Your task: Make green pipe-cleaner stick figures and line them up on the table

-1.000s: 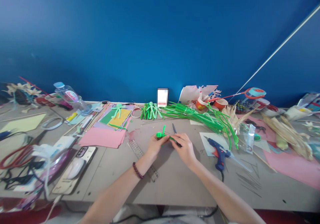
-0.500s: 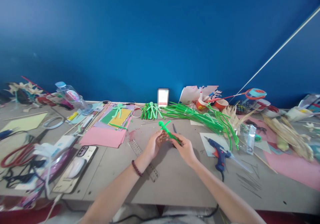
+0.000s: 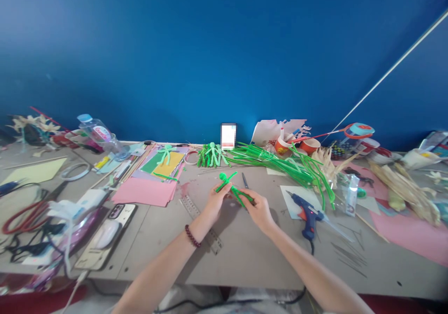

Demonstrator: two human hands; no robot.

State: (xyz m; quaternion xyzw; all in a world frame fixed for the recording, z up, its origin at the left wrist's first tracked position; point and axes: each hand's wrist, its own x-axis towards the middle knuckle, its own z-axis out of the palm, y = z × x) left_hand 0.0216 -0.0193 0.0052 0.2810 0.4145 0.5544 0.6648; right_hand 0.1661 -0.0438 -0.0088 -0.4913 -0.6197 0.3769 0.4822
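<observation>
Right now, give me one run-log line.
left hand: holds green pipe-cleaner figure near its head | right hand: holds its leg end | ruler: partly hidden | glue gun: right of hands

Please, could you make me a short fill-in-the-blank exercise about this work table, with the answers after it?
1. The left hand and the right hand hold a fuzzy figure coloured ____.
2. The person wears the beaded bracelet on the ____ side.
3. The glue gun lies nearer the ____ hand.
4. The cap of the plastic bottle is light ____.

Answers: green; left; right; blue.
</observation>
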